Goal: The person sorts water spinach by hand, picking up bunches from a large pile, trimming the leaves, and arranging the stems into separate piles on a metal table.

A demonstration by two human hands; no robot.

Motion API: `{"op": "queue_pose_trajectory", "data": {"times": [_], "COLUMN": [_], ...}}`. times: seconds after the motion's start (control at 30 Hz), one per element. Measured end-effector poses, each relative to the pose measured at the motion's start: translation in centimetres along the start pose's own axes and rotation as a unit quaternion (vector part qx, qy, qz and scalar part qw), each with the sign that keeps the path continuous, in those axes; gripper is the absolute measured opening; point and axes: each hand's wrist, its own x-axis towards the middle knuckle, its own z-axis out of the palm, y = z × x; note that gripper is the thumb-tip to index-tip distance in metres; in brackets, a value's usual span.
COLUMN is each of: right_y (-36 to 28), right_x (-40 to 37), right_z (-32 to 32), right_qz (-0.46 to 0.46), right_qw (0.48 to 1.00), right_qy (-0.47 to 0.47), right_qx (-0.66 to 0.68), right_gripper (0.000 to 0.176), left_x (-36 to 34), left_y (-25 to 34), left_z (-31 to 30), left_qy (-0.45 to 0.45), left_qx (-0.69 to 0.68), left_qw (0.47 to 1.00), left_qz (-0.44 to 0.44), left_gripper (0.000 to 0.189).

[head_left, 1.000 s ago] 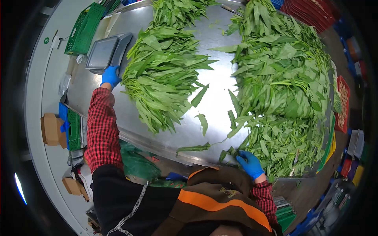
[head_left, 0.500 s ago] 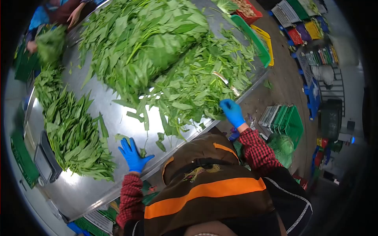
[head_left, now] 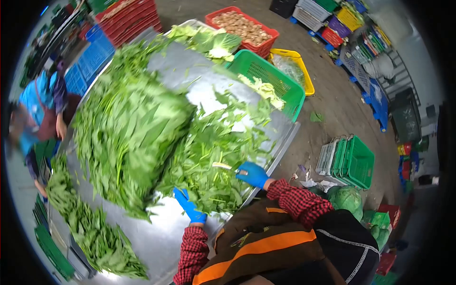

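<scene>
My right hand (head_left: pixel 252 175), in a blue glove, is closed around the handle of a small knife (head_left: pixel 222 165). Its pale blade points left over a loose spread of leafy green stems (head_left: pixel 213 147). My left hand (head_left: pixel 191 207), also gloved in blue, has its fingers stretched out at the near left edge of those stems; its fingertips are partly hidden by leaves. Beyond it rises a large heap of long-leaved greens (head_left: pixel 133 137). A long row of the same greens (head_left: pixel 95 232) lies along the left side of the metal table (head_left: pixel 166 237).
A green crate (head_left: pixel 270 76) with cabbage leaves stands at the table's right corner, near a red crate of brown produce (head_left: pixel 242 27) and a yellow crate (head_left: pixel 295 66). Another person (head_left: pixel 42 104) stands at the far left. Stacked green crates (head_left: pixel 354 161) sit on the floor at right.
The view has shifted toward the right of the table. My right hand has taken hold of the knife that lay on the greens. My left hand has moved from bare metal to the loose stems.
</scene>
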Motion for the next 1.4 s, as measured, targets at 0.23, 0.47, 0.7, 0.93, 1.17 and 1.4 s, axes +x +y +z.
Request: {"op": "queue_pose_trajectory", "data": {"times": [0.23,0.47,0.7,0.93,1.17,1.4], "right_y": [6.2,13.9,13.2,10.1,6.1,-7.0], "right_x": [2.8,6.6,4.9,5.8,7.4,15.6], "right_z": [-8.4,-20.5,-26.7,-19.9,-11.9,-8.9], "right_qz": [0.066,0.121,0.105,0.105,-0.105,-0.197], "right_qw": [0.985,0.945,0.909,0.94,0.994,0.975], "right_qy": [0.042,0.297,0.395,0.234,0.018,0.103], "right_qx": [0.154,0.07,0.078,0.222,-0.009,0.017], "right_gripper": [0.034,0.032,0.027,0.027,0.029,0.031], "left_x": [2.8,12.5,17.3,13.1,1.5,-2.7], "left_y": [3.5,-6.4,-2.6,1.4,-1.9,0.6], "left_z": [17.3,33.4,48.8,39.1,17.2,6.6], "left_qy": [-0.104,-0.201,-0.255,-0.074,0.069,0.106], "left_qx": [-0.134,0.363,0.569,0.285,0.323,0.212], "left_qw": [0.972,0.872,0.746,0.889,0.931,0.972], "left_qz": [-0.165,0.258,0.233,0.35,0.155,0.004], "left_gripper": [0.059,0.092,0.096,0.05,0.034,0.022]}}
